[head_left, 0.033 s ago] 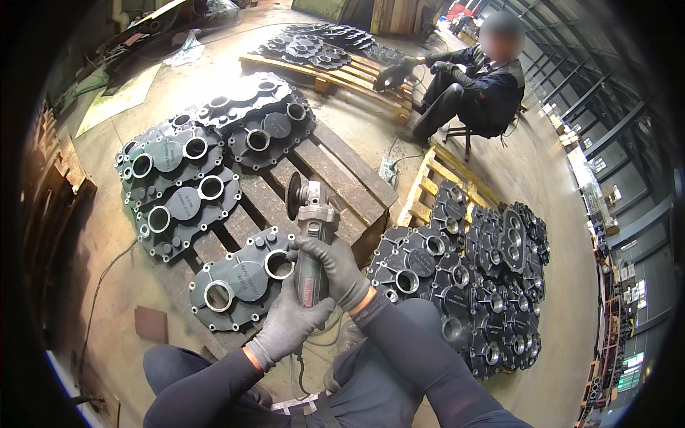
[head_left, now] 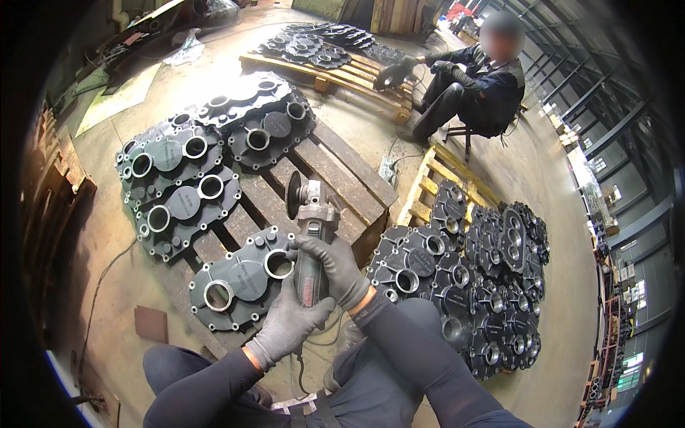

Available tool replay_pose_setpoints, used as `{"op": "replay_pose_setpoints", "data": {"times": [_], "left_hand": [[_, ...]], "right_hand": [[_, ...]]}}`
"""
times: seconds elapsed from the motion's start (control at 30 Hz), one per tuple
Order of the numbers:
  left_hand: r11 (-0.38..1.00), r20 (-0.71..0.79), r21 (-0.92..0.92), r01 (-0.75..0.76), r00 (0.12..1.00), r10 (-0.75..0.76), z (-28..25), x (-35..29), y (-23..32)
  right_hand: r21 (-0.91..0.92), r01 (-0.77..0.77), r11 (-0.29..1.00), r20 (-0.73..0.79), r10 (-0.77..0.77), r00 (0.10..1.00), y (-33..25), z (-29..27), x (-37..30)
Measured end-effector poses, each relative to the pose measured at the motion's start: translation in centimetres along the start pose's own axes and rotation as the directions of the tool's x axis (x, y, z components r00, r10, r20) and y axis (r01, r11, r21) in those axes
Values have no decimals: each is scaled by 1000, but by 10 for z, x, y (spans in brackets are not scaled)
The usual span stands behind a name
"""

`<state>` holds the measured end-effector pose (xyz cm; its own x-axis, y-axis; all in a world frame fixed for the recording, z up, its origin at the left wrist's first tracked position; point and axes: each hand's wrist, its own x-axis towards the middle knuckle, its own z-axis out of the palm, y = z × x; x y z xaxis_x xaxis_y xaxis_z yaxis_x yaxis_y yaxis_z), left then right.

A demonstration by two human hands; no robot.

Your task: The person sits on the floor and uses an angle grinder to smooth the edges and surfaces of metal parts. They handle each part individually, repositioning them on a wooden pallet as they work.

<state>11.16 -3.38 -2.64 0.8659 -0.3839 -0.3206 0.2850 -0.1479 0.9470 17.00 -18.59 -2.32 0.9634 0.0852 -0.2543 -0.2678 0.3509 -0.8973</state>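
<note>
An angle grinder (head_left: pixel 315 216) stands upright between my hands, its dark disc (head_left: pixel 293 195) at the far end turned toward the left. Around the lower part of its body wraps my gloved left hand (head_left: pixel 289 324), thumb lying across the grip. Higher up, my gloved right hand (head_left: pixel 335 271) is closed round the body from the right, with its fingertips near the rim of a casting. That dark cast metal cover (head_left: pixel 246 280), with two bright machined rings, lies flat on the pallet just left of the hands. The disc is apart from the cover.
Several similar covers (head_left: pixel 171 160) lie on the brown wooden pallet (head_left: pixel 335 175). More covers (head_left: pixel 457 285) are piled at my right beside a yellow pallet (head_left: pixel 428 182). A seated co-worker (head_left: pixel 474 93) is by another loaded pallet (head_left: pixel 357 75). A brown flat piece (head_left: pixel 151 324) lies on the floor.
</note>
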Motion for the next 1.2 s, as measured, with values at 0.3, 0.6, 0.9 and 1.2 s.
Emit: {"op": "replay_pose_setpoints", "data": {"times": [0.3, 0.6, 0.9, 1.2], "left_hand": [[991, -2, 137, -3, 1000, 4, -4, -4, 11], [985, 19, 149, 92, 995, -96, -4, -4, 12], [974, 24, 220, 52, 998, -59, -3, -5, 19], [972, 31, 230, 51, 998, -60, -3, -4, 17]], "right_hand": [[60, -56, 997, -57, 59, 997, -1, 4, -2], [77, -96, 992, -109, 104, 989, -4, 5, -6], [76, -133, 988, -135, 142, 981, -4, 1, -5], [99, -140, 985, -150, 154, 977, 0, -1, -4]]}}
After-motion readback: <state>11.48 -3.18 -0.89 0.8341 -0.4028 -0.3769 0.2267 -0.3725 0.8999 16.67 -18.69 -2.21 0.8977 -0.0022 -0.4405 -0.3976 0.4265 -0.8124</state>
